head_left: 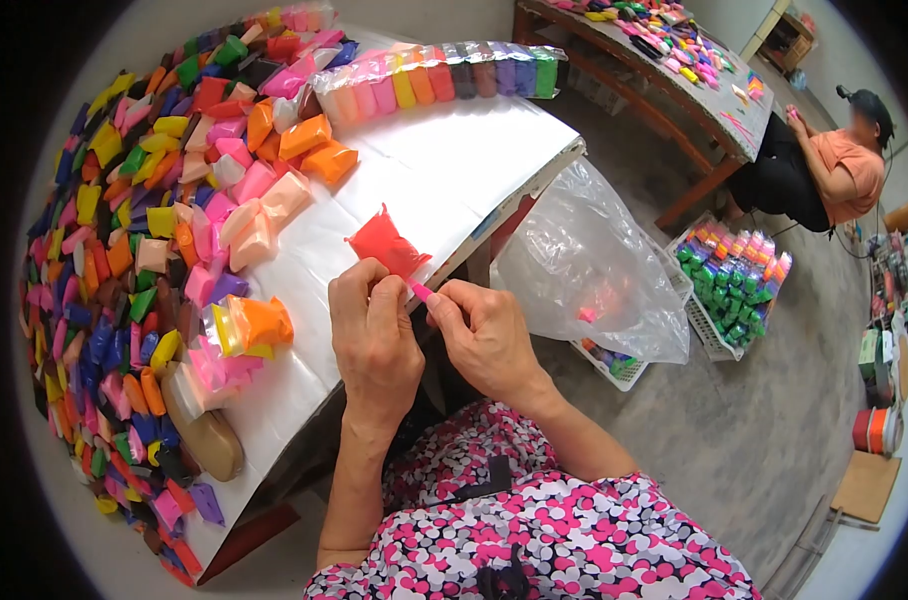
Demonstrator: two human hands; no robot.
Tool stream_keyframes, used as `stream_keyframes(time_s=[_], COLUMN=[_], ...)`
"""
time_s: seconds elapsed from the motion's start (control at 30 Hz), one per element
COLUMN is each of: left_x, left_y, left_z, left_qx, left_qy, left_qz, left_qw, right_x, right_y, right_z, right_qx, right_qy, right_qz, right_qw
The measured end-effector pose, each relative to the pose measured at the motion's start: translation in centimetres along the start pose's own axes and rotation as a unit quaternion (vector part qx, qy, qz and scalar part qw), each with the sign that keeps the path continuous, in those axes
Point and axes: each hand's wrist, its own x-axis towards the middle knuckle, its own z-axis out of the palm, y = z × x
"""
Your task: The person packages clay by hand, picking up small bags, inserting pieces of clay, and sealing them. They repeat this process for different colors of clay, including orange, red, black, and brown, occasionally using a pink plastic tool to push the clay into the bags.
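Note:
A small bright pink strip [420, 290] spans the gap between my two hands over the table's front edge. My left hand [376, 330] is closed in a pinch at the strip's left end, its fingertips overlapping the lower edge of a shiny red packet [386, 240]. At the other end, my right hand [489, 335] grips the strip between thumb and curled fingers. Left of my hands sits a small stack of orange, yellow and pink packets [259, 322]. Beside that stack lies a tan, rounded flat object [206, 430], partly covered by packets.
A large heap of coloured packets [104, 300] covers the table's left side. Behind it lies a clear-wrapped row of packets [434, 80]. A clear plastic bag [604, 260] hangs at the table's right edge, near filled baskets [719, 340]. A person [834, 165] sits at another table [709, 100].

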Motion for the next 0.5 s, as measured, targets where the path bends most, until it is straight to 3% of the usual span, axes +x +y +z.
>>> stream_keyframes(time_s=[0.2,0.3,0.4,0.5], left_x=[0.1,0.1,0.0,0.0], left_y=[-0.1,-0.1,-0.2,-0.2], left_z=[-0.1,-0.1,-0.1,-0.1], left_qx=[-0.009,-0.012,-0.013,-0.015], left_qy=[-0.009,-0.007,-0.009,-0.010], left_qz=[-0.008,-0.007,-0.009,-0.012], left_qw=[1.000,1.000,1.000,1.000], right_x=[-0.1,-0.5,-0.2,0.4], right_y=[-0.1,-0.3,-0.4,0.3], right_z=[0.7,0.9,0.1,-0.3], right_qx=[0.092,-0.069,-0.088,0.011], right_qy=[0.046,0.068,0.018,-0.025], right_qz=[0.009,-0.024,-0.043,-0.027], right_qw=[0.995,0.995,0.995,0.999])
